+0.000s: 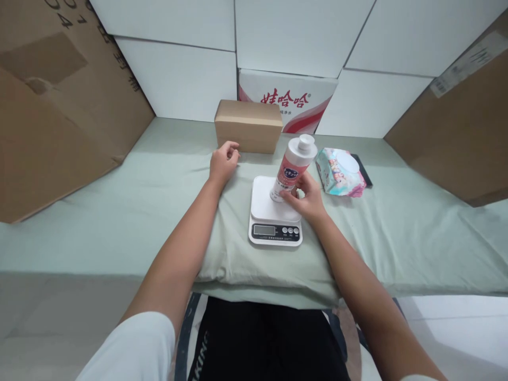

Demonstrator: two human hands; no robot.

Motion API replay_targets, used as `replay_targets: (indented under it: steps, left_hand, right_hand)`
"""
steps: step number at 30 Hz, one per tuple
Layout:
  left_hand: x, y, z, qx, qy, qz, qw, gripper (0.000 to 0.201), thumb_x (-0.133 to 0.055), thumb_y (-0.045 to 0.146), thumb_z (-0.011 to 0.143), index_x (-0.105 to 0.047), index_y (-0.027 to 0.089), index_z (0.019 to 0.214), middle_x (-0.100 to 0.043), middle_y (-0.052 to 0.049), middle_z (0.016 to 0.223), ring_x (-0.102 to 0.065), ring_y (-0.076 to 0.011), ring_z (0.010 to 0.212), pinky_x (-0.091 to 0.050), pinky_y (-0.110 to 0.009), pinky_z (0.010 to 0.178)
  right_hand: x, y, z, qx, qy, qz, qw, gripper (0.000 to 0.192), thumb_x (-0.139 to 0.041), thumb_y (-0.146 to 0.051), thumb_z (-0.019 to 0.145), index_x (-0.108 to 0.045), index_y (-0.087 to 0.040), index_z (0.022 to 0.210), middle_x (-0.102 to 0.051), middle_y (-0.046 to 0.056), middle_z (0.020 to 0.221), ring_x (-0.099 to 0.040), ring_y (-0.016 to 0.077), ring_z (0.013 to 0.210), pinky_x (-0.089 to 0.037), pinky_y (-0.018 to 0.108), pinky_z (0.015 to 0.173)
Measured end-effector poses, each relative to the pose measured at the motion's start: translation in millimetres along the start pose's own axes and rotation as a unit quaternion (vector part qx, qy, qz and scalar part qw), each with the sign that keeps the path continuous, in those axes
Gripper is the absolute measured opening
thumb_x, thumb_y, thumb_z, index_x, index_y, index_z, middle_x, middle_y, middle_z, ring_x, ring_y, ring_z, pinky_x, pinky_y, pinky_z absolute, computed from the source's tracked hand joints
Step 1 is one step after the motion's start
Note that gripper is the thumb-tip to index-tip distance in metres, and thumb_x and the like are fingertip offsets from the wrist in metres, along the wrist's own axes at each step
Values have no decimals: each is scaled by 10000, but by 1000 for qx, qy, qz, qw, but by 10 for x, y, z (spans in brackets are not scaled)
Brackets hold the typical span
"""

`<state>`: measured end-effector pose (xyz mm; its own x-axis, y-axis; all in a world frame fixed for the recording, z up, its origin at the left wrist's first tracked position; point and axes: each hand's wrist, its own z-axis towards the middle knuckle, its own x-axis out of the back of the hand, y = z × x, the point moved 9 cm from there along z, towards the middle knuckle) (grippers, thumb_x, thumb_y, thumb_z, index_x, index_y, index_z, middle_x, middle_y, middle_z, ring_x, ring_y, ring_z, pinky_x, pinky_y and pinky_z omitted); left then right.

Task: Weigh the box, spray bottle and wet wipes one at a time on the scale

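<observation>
My right hand (309, 198) grips the lower part of a pink and white plastic bottle (292, 169) from the right. A white cap tops the bottle, which appears upright with its base at the platform of a white digital kitchen scale (264, 203). Whether the base presses on the platform I cannot tell. No digits can be read on the scale's grey display. My left hand (224, 163) rests on the cloth in front of a small brown cardboard box (248, 132), fingers loosely curled in and nothing visible in them.
A pale green cloth (166, 211) covers the table. Right of the bottle lies a wet-wipes pack (341, 172) over a dark flat object (363, 170). Large cartons stand at left (51, 121) and right (460, 116). Behind are white panels and a red-lettered carton (309, 84).
</observation>
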<state>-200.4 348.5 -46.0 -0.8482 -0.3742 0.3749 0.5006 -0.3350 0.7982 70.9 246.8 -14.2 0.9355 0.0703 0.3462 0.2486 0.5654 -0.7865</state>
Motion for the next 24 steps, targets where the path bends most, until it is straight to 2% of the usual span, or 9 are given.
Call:
replay_targets:
  steps: [3, 5, 7, 10, 13, 15, 18, 21, 24]
  left_hand:
    - [-9, 14, -1, -3, -4, 0, 1000, 230, -546, 203, 894, -698, 207, 1067, -763, -34, 837, -671, -154, 727, -498, -284, 732]
    - [-8, 18, -1, -3, -3, -1, 1000, 231, -543, 199, 894, -699, 209, 1064, -762, -32, 833, -670, -153, 729, -494, -283, 728]
    - [-4, 21, 0, -7, 0, -1, 1000, 230, -541, 196, 892, -701, 212, 1057, -760, -30, 826, -667, -153, 729, -493, -284, 729]
    - [-7, 18, 3, -11, 2, 2, 1000, 230, -544, 197, 888, -704, 214, 1052, -755, -20, 806, -664, -153, 723, -493, -283, 736]
    - [-11, 15, 6, -17, 3, 6, 1000, 229, -545, 205, 895, -706, 209, 1058, -754, -20, 802, -671, -159, 729, -500, -291, 752]
    - [-8, 12, 7, -19, 5, 9, 1000, 227, -547, 208, 899, -707, 206, 1059, -757, -26, 808, -674, -166, 735, -507, -300, 769]
    - [0, 5, 11, -20, 9, 11, 1000, 232, -553, 203, 894, -712, 204, 1062, -763, -32, 814, -677, -172, 734, -514, -310, 787]
    - [5, -4, 16, -19, 12, 12, 1000, 235, -550, 201, 896, -714, 203, 1065, -765, -37, 819, -684, -174, 740, -519, -311, 791]
    - [15, -5, 16, -12, 18, 19, 1000, 229, -548, 205, 905, -710, 210, 1066, -762, -37, 828, -692, -176, 762, -526, -311, 800]
  right_hand:
    - [-57, 1, 1, -20, -18, -6, 1000, 548, -822, -585, 819, -640, -230, 1195, -678, 14, 857, -509, 130, 589, -437, 282, 508]
    - [9, -6, 19, -13, 9, -7, 1000, 531, -822, -593, 812, -643, -232, 1158, -675, 20, 860, -517, 133, 588, -448, 283, 493]
    - [201, -3, 41, 1, 83, -27, 996, 519, -824, -613, 798, -635, -238, 1103, -662, 24, 864, -509, 128, 574, -453, 284, 478]
    - [579, 89, 24, -9, 218, -82, 972, 537, -799, -637, 800, -577, -247, 1095, -677, 50, 960, -494, 117, 542, -470, 301, 474]
    - [808, 291, -14, -67, 279, -151, 946, 554, -767, -623, 809, -513, -245, 1124, -696, 75, 1032, -535, 142, 541, -546, 372, 555]
    - [849, 433, -29, -109, 275, -201, 934, 537, -744, -600, 821, -494, -239, 1129, -706, 87, 1022, -612, 198, 619, -598, 460, 696]
    - [815, 585, -31, -145, 241, -263, 923, 487, -702, -524, 836, -484, -224, 1150, -712, 131, 1055, -697, 309, 877, -579, 561, 907]
    - [793, 650, -28, -159, 232, -296, 913, 521, -669, -433, 830, -465, -193, 1245, -693, 197, 1195, -675, 377, 1118, -530, 603, 1015]
    - [767, 676, -4, -167, 226, -299, 912, 652, -637, -385, 850, -392, -162, 1412, -653, 240, 1343, -648, 385, 1235, -511, 608, 1062]
